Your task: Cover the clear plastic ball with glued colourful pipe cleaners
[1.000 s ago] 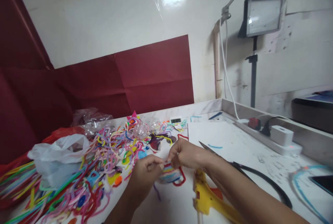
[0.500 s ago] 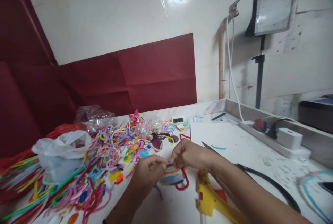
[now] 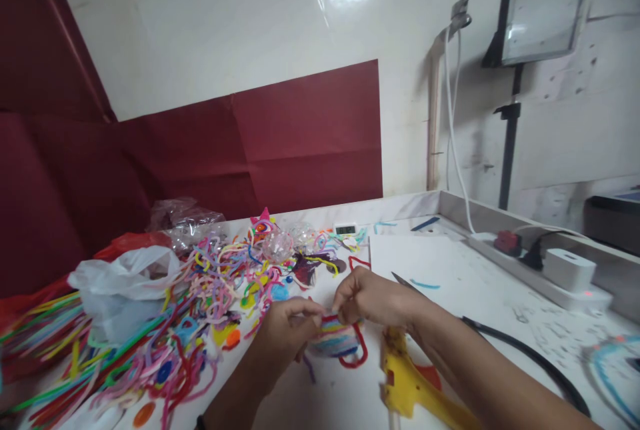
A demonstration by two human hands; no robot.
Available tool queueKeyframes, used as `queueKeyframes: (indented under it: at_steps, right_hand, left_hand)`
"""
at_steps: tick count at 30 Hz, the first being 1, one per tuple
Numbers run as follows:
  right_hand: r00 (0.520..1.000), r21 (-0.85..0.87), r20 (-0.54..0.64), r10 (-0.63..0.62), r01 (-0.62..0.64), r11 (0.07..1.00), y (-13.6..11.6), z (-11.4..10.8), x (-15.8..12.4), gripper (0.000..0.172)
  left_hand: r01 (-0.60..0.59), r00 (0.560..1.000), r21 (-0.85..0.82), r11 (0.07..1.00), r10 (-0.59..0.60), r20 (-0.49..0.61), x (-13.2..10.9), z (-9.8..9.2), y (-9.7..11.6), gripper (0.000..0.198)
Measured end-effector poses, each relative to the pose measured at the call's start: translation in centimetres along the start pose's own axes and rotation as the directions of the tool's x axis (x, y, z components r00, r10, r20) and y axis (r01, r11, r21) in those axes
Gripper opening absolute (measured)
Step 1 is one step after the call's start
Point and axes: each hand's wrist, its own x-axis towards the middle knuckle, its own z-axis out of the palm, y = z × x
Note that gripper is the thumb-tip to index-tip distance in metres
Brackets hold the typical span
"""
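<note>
Both my hands meet over the white table (image 3: 450, 283). My left hand (image 3: 287, 333) and my right hand (image 3: 370, 298) pinch the top of a small striped pipe-cleaner piece (image 3: 336, 342) in pink, blue and yellow bands. A red pipe-cleaner loop (image 3: 359, 353) hangs from its right side. All fingers are curled closed on the piece. A heap of loose coloured pipe cleaners (image 3: 210, 290) lies just left of my left hand.
A yellow glue gun (image 3: 407, 383) lies under my right forearm, with a black cable (image 3: 530, 357) behind it. A white plastic bag (image 3: 120, 290) sits at left. A power strip with adapter (image 3: 555, 270) lines the right edge. A lamp on a stand (image 3: 543, 20) is behind.
My hands stay together on the striped piece with small finger shifts. The view has drifted a little to the left and down.
</note>
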Motion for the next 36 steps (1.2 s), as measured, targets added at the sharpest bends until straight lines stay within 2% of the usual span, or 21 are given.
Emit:
queueKeyframes:
  at_steps: [9, 16, 25, 36]
  right_hand:
    - [1.000, 0.000, 0.021, -0.020, 0.020, 1.000, -0.4, 0.0, -0.4, 0.015]
    - [0.997, -0.018, 0.054, -0.061, 0.062, 0.998, 0.4, -0.4, -0.1, 0.018]
    - [0.990, -0.023, 0.084, -0.110, 0.112, 0.993, 0.5, -0.6, -0.3, 0.012]
    - [0.982, 0.029, 0.093, -0.162, 0.160, 0.987, 1.4, 0.3, 0.6, 0.006]
  left_hand:
    - [-0.008, 1.000, 0.013, 1.000, 0.008, -0.026, -0.2, 0.0, 0.3, 0.020]
    - [-0.009, 0.998, -0.003, 1.000, 0.008, -0.060, -0.3, 0.1, 0.3, 0.013]
    - [-0.033, 0.996, -0.001, 0.999, 0.033, -0.082, -0.5, 0.3, 0.6, 0.012]
    - [-0.029, 0.999, 0.026, 0.999, 0.029, -0.031, -0.5, 0.1, 0.4, 0.014]
